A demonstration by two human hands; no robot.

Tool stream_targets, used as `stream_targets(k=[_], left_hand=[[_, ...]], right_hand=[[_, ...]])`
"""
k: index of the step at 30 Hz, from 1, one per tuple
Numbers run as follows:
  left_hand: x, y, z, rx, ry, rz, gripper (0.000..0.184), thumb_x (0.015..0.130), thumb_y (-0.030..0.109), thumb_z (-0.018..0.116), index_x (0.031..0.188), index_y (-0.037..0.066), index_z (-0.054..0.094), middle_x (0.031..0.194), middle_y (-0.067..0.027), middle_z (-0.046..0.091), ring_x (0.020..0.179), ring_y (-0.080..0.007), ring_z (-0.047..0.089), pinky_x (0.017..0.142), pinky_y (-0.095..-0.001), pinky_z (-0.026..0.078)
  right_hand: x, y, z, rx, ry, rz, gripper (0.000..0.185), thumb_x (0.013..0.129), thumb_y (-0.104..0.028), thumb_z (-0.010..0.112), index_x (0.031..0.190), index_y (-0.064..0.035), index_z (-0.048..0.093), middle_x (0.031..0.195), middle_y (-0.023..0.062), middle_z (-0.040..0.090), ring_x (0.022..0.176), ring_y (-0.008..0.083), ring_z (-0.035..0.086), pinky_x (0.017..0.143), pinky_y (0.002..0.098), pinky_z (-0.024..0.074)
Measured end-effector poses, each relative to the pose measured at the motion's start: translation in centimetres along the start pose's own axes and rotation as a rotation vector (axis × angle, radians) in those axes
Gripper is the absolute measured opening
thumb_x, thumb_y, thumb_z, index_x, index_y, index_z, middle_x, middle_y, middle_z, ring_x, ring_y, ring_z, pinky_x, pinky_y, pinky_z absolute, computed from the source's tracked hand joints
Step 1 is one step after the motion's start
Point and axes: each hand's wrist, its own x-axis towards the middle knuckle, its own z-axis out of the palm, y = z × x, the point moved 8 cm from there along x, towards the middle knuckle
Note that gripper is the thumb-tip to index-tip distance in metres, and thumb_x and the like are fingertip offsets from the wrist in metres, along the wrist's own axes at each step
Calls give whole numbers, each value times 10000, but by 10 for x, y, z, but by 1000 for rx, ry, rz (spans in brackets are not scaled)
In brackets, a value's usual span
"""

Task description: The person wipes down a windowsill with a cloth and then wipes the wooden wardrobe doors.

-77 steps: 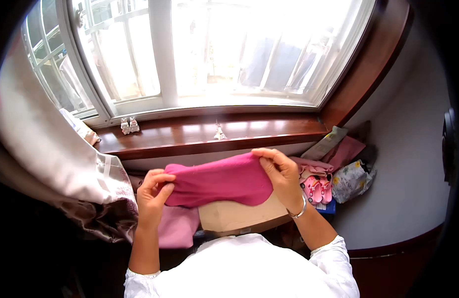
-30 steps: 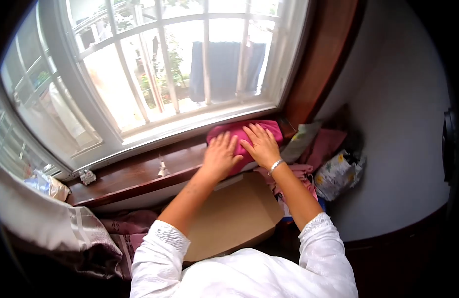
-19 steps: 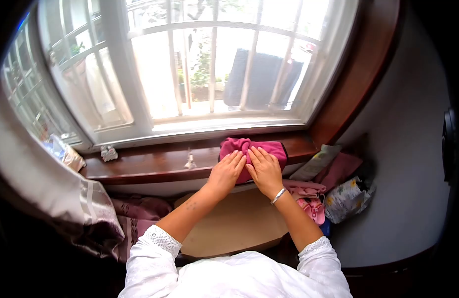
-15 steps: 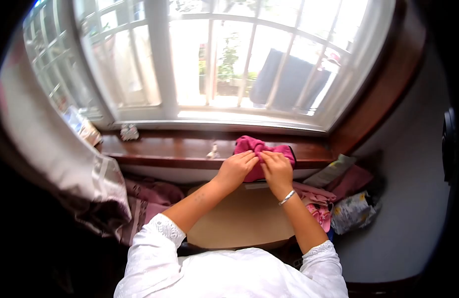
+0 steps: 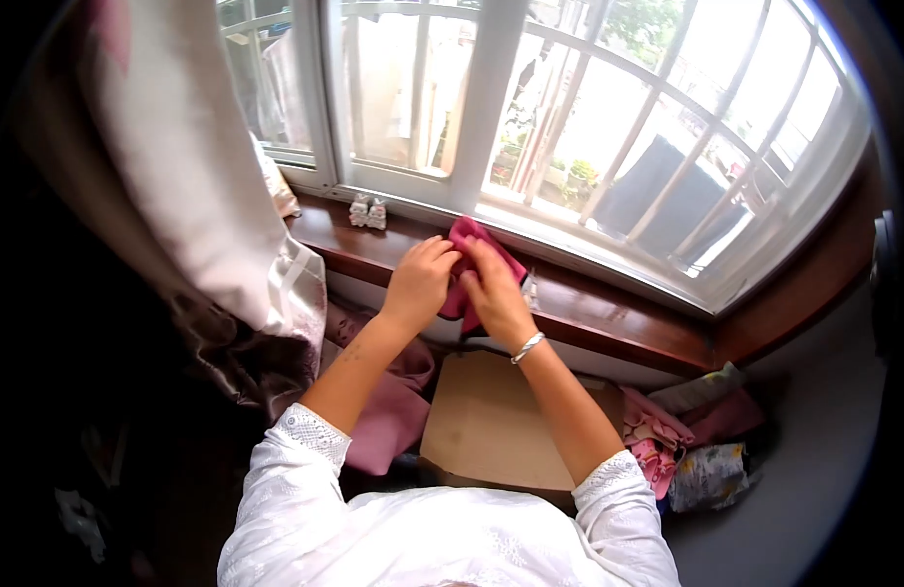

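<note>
A dark pink cloth (image 5: 466,229) is bunched between my two hands, over the brown wooden window sill (image 5: 609,323). My left hand (image 5: 420,284) grips its left side with the fingers curled in. On the other side my right hand (image 5: 497,301), below a silver bracelet, pinches the cloth, with part of it hanging down between the hands. Just right of that hand a small whitish object (image 5: 530,290) stands on the sill, partly hidden. Left of my hands sits a pair of small white figurines (image 5: 367,212).
Below my arms lies a brown cardboard box (image 5: 501,421). Pink fabric (image 5: 379,421) is heaped to its left, and pink clothing (image 5: 655,445) with a patterned bag (image 5: 708,477) to its right. A pale curtain (image 5: 198,166) hangs at left. Ahead is a barred window (image 5: 657,127).
My view has swung to the right. Both hands and the cloth have moved left along the sill, past the small whitish object, towards the figurines.
</note>
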Motion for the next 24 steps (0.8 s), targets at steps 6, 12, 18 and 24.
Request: stream_targets(k=[6,12,18,24], left_hand=[[-32,-77,-63,-7,204,-275,466,814,66,628,1263,37,505,1307,-198,479,1213,-379,468,1031,-442,380],[-13,-114,-62,8,211,-350,623,783,172,721,1348,145,461,1370,-222,392,1257,-405,400,1050,-463,346],[2,-124,-40,128,209,-375,624,730,282,782,1283,172,516,1311,-170,426,1188,-378,439,994,-457,389],[1,-130,-30,204,218,-466,626,727,326,776,1274,212,493,1324,-109,424,1230,-330,429,983,-463,384]], right_hand=[[17,-26,59,-521,-195,-102,489,938,-435,502,1367,-200,506,1373,170,487,1284,356,423,1084,473,301],[20,-33,68,-515,-290,-117,487,945,-402,508,1380,-183,485,1423,159,449,1332,341,378,1097,433,298],[-3,-22,31,-466,-373,-83,502,945,-386,519,1391,-160,471,1434,154,437,1344,327,372,1109,427,290],[21,-17,59,-624,-339,57,535,933,-463,500,1401,-205,460,1451,160,418,1350,356,358,1118,466,260]])
